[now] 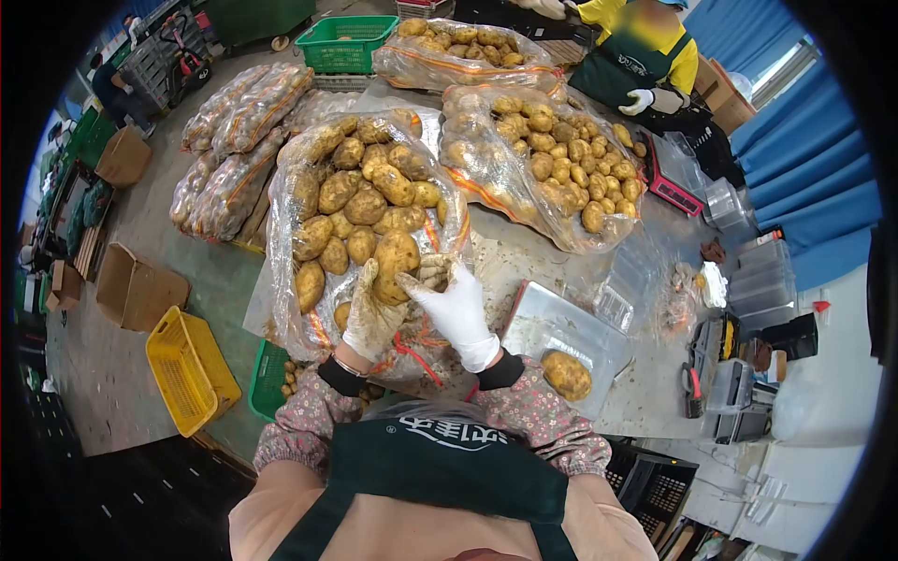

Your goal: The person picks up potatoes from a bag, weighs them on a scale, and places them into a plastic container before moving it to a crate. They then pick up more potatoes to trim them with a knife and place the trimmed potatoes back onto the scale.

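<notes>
Across the dusty packing table (524,257), my 2 gloved hands meet at the open sack (360,201), left hand (371,313) cupping a big potato (397,265) lying upright-lengthwise just ahead, right hand (456,309) curled closed near its top.

Matt potatoes, glossy plastic, soiled cloth gloves

Both hands, left (371,318) and right (456,309), wear white cloth gloves, dirt-smudged, on a rough, matt potato (396,265). Around it, the sack (297,309) is clear, glossy, wrinkled plastic; right of the sack lies a dull metal tray (543,323) on the scuffed desk (510,257).
</notes>
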`<move>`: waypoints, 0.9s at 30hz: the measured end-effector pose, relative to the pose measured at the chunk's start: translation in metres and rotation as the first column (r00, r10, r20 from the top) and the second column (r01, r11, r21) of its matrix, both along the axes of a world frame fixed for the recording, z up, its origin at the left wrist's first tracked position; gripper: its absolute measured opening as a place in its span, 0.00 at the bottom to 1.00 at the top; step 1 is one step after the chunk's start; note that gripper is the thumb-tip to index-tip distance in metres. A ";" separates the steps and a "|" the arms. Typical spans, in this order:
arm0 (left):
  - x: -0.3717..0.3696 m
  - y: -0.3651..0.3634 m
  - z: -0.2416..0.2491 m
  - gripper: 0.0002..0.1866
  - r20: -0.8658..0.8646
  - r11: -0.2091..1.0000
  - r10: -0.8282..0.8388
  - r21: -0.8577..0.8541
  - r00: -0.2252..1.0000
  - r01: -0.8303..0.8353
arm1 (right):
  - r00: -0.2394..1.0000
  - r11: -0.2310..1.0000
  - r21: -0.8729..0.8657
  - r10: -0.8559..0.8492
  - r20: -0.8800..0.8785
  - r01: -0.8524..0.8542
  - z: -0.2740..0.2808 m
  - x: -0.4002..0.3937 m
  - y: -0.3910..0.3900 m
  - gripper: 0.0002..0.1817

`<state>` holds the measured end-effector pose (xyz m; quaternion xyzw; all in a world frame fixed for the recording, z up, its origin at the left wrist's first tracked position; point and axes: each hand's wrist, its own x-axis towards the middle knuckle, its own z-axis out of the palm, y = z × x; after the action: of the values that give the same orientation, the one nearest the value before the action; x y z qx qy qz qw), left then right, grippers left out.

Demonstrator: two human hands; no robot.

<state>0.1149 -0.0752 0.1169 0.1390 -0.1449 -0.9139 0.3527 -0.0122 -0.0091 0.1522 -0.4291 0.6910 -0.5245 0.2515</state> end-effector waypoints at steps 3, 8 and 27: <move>0.005 -0.003 -0.011 0.29 -0.040 0.999 -0.032 -0.018 0.999 0.031 | 0.969 0.998 -0.027 0.057 0.240 -0.052 -0.001 -0.003 0.001 0.17; 0.007 -0.004 -0.020 0.29 0.011 0.989 0.014 0.149 1.000 -0.015 | 0.905 0.994 -0.050 0.109 0.412 -0.097 0.006 -0.010 0.005 0.11; 0.020 0.001 -0.024 0.27 -0.209 0.973 -0.065 0.203 0.976 0.109 | 0.948 0.978 0.096 -0.152 -0.279 0.185 -0.024 -0.015 0.010 0.26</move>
<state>0.1349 -0.0739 0.0934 0.0765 -0.0159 -0.9482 0.3080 -0.0269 0.0008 0.1287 -0.4197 0.7836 -0.4379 0.1349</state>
